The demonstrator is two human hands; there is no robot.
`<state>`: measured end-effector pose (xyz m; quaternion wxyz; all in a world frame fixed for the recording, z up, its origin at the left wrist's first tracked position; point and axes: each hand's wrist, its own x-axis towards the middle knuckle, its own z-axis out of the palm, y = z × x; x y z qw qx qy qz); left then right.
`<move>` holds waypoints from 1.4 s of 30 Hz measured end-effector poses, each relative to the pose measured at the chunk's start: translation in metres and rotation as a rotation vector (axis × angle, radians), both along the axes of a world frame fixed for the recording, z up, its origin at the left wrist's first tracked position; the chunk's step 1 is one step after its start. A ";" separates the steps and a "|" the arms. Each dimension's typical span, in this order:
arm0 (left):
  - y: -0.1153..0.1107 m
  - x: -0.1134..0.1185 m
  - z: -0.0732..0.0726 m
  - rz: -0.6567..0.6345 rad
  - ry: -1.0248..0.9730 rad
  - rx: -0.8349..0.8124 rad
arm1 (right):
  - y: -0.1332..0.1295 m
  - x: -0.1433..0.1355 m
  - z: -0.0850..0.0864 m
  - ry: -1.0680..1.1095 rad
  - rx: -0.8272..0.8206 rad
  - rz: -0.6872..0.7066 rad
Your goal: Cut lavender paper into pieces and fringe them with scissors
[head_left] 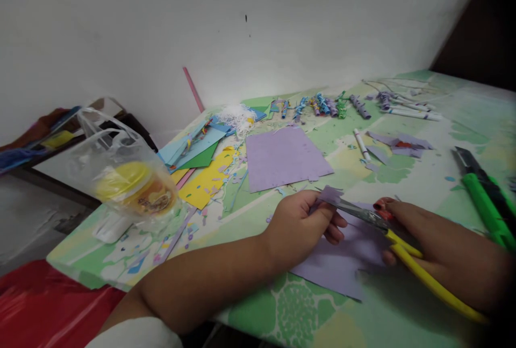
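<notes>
Between its thumb and fingers, my left hand (300, 224) pinches a small piece of purple paper (330, 195). My right hand (431, 240) grips the yellow handles of a pair of scissors (407, 254), whose blades point left and touch or lie right beside that piece. Something small and red (382, 208) shows at the right hand's fingers; its kind is unclear. Under both hands lies a purple paper sheet (334, 270), partly hidden by them. Farther back rests another purple sheet (286, 157), flat on the table.
Rolled, fringed paper tubes (322, 105) line the back. A green utility knife (484, 203) lies at right, a white marker (362, 145) nearer the middle. Coloured sheets (207, 178), white string (237, 118) and a clear bag (133, 176) holding a yellow-lidded tub stand left, amid paper scraps.
</notes>
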<state>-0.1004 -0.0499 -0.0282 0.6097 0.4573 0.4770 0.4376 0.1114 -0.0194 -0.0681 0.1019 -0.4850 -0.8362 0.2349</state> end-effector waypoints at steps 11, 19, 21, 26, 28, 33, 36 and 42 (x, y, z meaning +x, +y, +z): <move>0.001 -0.002 -0.004 0.005 0.001 -0.009 | 0.003 0.006 -0.010 0.022 0.009 0.020; 0.005 -0.002 -0.004 0.015 0.069 -0.016 | 0.005 0.003 -0.006 0.001 0.014 -0.005; 0.005 -0.002 -0.003 0.018 0.094 0.008 | 0.005 0.003 -0.005 -0.001 0.013 -0.019; 0.005 -0.003 -0.003 0.021 0.075 -0.022 | 0.008 0.004 -0.008 -0.001 0.033 -0.027; 0.005 -0.002 -0.003 0.024 0.042 -0.035 | 0.008 0.006 -0.011 -0.002 0.032 -0.012; 0.004 0.000 0.003 0.052 0.022 -0.056 | 0.008 0.010 -0.013 -0.005 0.027 0.004; 0.004 0.001 0.006 0.053 0.018 -0.084 | 0.004 0.007 -0.010 -0.005 0.032 -0.004; 0.003 0.002 0.007 0.052 0.006 -0.100 | 0.004 0.004 -0.006 -0.023 0.034 -0.023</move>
